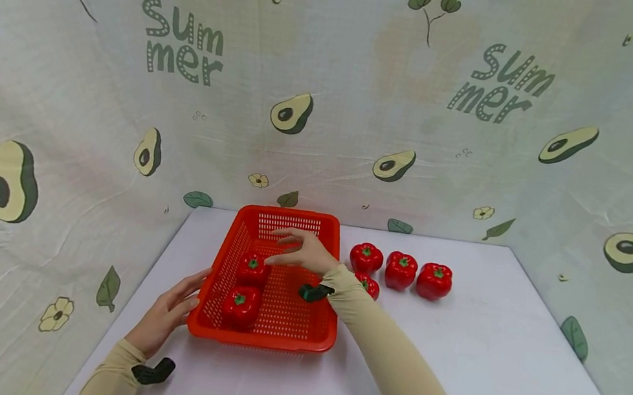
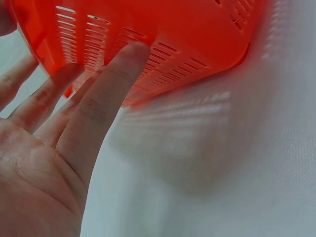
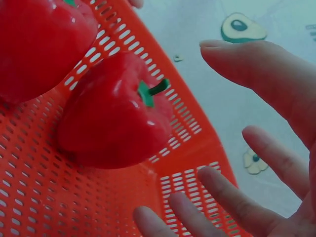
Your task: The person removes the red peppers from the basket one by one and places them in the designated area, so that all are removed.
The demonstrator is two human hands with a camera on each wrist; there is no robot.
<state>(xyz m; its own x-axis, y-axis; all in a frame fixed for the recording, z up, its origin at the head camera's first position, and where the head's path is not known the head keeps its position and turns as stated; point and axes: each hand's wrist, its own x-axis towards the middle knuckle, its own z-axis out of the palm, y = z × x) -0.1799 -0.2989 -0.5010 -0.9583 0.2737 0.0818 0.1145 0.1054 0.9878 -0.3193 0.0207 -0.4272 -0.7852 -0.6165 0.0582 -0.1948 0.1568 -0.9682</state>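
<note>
My right hand [image 1: 305,254], fingers apart, above a red basket [image 1: 260,340] containing two peppers [image 1: 241,306], my left hand [image 1: 167,312], fingers spread, at its side

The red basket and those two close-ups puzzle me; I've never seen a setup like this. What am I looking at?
There's no machine here, just a person's two bare hands. The wide picture comes from a camera worn on the head, looking forward and down; the close-ups come from cameras on each wrist. On the white table stands a red basket with two red peppers inside. Four more peppers lie to its right, one partly hidden by the right sleeve. The left hand is at the basket's left side, seemingly touching it. The right hand is over the basket, holding nothing.
</note>
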